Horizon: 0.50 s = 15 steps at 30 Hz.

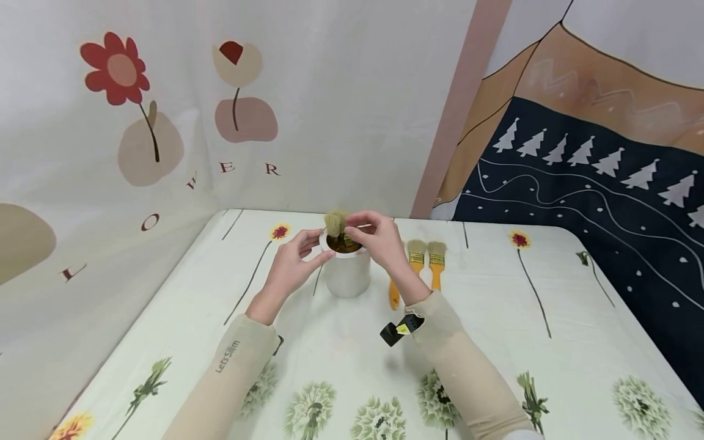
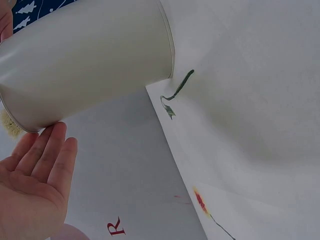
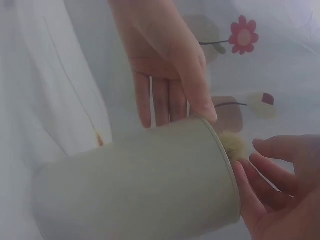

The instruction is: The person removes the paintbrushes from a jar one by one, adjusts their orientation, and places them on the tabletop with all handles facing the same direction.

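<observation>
A white cylindrical container [image 1: 348,276] stands upright on the table. Pale bristles of a paintbrush [image 1: 333,223] rise above its rim, and a gold ferrule shows inside. My left hand [image 1: 291,263] touches the container's left side near the top; its thumb lies at the rim and the other fingers extend fairly straight. Over the opening's right side is my right hand [image 1: 379,239], its fingers bent loosely by the bristles. In the right wrist view, thumb and fingers stand apart beside the bristles [image 3: 232,145], and nothing shows between them. The brush handles inside are mostly hidden.
Two paintbrushes [image 1: 437,260] with orange handles lie right of the container, partly hidden behind my right forearm. A flower-patterned cloth [image 1: 495,318] covers the table. Printed curtains [image 1: 341,110] hang behind the table's far edge.
</observation>
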Tool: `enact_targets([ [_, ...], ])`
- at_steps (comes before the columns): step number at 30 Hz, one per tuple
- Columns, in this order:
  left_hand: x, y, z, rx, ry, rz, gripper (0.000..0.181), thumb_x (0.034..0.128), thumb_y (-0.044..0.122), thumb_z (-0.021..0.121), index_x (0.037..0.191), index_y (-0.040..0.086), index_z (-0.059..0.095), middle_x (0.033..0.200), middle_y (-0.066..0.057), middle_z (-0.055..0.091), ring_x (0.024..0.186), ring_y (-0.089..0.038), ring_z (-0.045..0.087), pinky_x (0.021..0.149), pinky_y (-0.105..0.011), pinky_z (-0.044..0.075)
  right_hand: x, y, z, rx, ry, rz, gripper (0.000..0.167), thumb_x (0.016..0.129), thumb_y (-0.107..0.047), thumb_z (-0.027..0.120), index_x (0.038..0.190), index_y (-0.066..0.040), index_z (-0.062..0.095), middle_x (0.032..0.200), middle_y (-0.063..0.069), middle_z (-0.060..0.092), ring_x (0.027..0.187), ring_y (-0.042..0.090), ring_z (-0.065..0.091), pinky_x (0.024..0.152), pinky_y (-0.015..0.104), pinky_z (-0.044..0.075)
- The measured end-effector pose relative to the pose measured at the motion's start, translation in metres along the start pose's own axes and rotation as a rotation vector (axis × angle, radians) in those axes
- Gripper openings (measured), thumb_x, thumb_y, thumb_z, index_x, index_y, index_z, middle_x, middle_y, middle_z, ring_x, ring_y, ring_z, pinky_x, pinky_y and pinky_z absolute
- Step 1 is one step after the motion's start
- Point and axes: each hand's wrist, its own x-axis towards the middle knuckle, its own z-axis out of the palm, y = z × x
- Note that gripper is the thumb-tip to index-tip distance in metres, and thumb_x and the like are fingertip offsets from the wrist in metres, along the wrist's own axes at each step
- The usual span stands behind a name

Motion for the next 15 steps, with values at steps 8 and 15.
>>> enact_targets([
  [8, 0.0, 0.0, 0.002, 0.009, -0.005, -0.002, 0.059, 0.0916, 0.033, 0.073, 0.14, 0.007, 0.053, 0.141, -0.016, 0.06, 0.132, -0.028, 0.057, 0.113, -0.043, 0.048, 0.006, -0.003, 0.011, -0.1, 0.004, 0.007, 0.025, 0.094, -0.016, 0.07, 0.117, -0.006, 0.07, 0.114, 0.013, 0.072, 0.103, 0.029, 0.071, 0.085, 0.036, 0.063],
  [15, -0.001, 0.002, 0.0, 0.011, 0.004, 0.009, 0.057, 0.092, 0.03, 0.073, 0.139, 0.005, 0.054, 0.141, -0.017, 0.06, 0.132, -0.03, 0.057, 0.112, -0.043, 0.048, 0.01, -0.006, 0.019, -0.148, -0.027, 0.005, 0.027, 0.092, -0.016, 0.073, 0.115, -0.006, 0.066, 0.109, 0.011, 0.07, 0.1, 0.025, 0.072, 0.082, 0.032, 0.063],
])
